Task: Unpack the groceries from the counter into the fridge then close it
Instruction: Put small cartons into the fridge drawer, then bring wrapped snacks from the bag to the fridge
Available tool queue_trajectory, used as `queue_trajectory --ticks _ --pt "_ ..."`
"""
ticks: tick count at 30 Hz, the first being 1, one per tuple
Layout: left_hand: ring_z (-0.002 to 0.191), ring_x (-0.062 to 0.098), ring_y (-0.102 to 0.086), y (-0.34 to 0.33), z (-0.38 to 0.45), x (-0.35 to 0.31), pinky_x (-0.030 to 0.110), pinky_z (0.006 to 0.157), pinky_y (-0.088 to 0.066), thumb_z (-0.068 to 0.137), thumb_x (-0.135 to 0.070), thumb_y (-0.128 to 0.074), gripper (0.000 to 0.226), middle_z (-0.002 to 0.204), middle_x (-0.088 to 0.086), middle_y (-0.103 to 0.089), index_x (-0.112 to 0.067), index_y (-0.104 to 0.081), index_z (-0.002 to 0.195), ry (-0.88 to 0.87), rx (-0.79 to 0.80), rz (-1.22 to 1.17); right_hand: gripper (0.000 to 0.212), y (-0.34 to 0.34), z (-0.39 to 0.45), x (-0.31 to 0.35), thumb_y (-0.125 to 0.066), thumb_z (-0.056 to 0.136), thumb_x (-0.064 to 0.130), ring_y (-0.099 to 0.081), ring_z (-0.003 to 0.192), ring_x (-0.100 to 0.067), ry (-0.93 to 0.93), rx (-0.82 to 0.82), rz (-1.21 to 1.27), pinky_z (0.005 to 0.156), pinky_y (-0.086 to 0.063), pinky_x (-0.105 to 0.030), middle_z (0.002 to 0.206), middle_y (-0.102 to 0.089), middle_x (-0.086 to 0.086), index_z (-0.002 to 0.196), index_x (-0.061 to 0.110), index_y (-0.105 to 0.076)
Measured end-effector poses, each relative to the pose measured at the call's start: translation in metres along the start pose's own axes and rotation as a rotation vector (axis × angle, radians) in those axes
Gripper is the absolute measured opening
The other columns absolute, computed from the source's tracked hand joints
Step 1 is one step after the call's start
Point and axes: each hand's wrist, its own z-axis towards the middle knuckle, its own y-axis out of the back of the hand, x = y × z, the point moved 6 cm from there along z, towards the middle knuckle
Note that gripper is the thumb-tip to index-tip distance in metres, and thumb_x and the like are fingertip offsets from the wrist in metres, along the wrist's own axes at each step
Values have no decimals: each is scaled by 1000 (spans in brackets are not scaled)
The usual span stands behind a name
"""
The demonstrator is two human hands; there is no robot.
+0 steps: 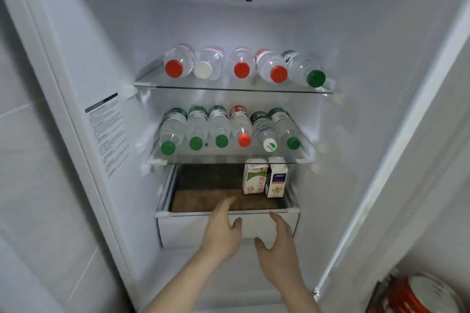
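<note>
Both hands were inside the open fridge (76, 134) and held nothing: the left hand (222, 231) reached forward with its fingers straight over the front edge of the lowest shelf (203, 203), and the right hand (278, 244) hung just beside it, fingers spread and relaxed in front of the white drawer (183, 231) below that edge. Just beyond the right hand's fingertips, at the right end of the shelf, two cartons stood upright and touching, a white and green carton (254, 176) and a dark blue carton (276, 178). The brown shelf surface ahead of the left hand was bare. Above both hands, two glass shelves each carried a row of water bottles (229, 127) lying on their sides, caps toward the person. The step looked like the end of placing the cartons or a reach for the free space. To do it well, further items should go in the gap ahead of the left hand, set upright and pushed back from the edge, so the door can shut cleanly; the counter was out of view.
</note>
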Motion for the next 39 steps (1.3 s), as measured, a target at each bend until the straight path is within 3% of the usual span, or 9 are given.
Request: queue_trajectory --ticks 3,10,14,22,26,29,32,39 --pt "142 9 -38 19 -37 16 17 111 -27 100 -20 -60 51 154 -14 -44 -31 -45 148 5 -53 69 65 0 -25 4 -68 98 19 -35 146 -9 29 100 -52 120 -27 -23 160 -34 10 154 32 -37" --pt "147 5 -27 60 -132 55 20 118 -19 99 -25 -58 49 159 -21 -30 -37 -46 146 65 -97 195 64 -8 -75 19 -64 100 29 -30 150 -6 150 339 -194 119 -24 -21 160 -28 20 156 37 -36" --pt "146 0 -27 88 -196 68 21 119 -25 96 -30 -61 51 156 -28 -26 -40 -47 144 130 -153 273 63 -30 -97 42 -65 99 36 -24 153 -5 290 565 -268 124 -21 -24 167 -22 18 154 42 -36" --pt "148 6 -26 126 -321 63 20 120 -21 95 -37 -62 53 158 -25 -24 -42 -46 144 391 -318 488 68 -79 -147 68 -62 100 43 -12 157 -3 562 966 -371 124 -14 -23 171 -8 21 159 44 -29" --pt "156 11 -8 122 -389 56 27 125 -14 98 -44 -56 61 166 -23 -7 -43 -31 153 576 -316 587 71 -90 -189 64 -62 99 49 -8 157 -3 653 1129 -358 122 -14 -20 171 -7 20 160 41 -27" --pt "157 12 6 116 -452 40 31 127 -10 100 -49 -51 65 165 -24 12 -46 -18 156 710 -344 627 74 -94 -228 60 -62 99 52 -9 157 -6 681 1295 -397 126 -26 -30 171 -6 19 161 41 -25" --pt "157 12 11 114 -520 18 32 127 -10 100 -54 -49 68 163 -23 22 -49 -10 156 830 -419 653 71 -98 -280 72 -62 99 51 -9 157 -5 816 1412 -419 124 -14 -24 172 -7 18 159 44 -25" --pt "157 11 10 114 -679 -37 29 125 -10 98 -59 -50 69 162 -23 23 -51 -12 154 1058 -680 651 70 -85 -433 113 -63 97 55 -23 153 -2 1141 1651 -379 119 -23 -21 167 -14 25 157 49 -28"
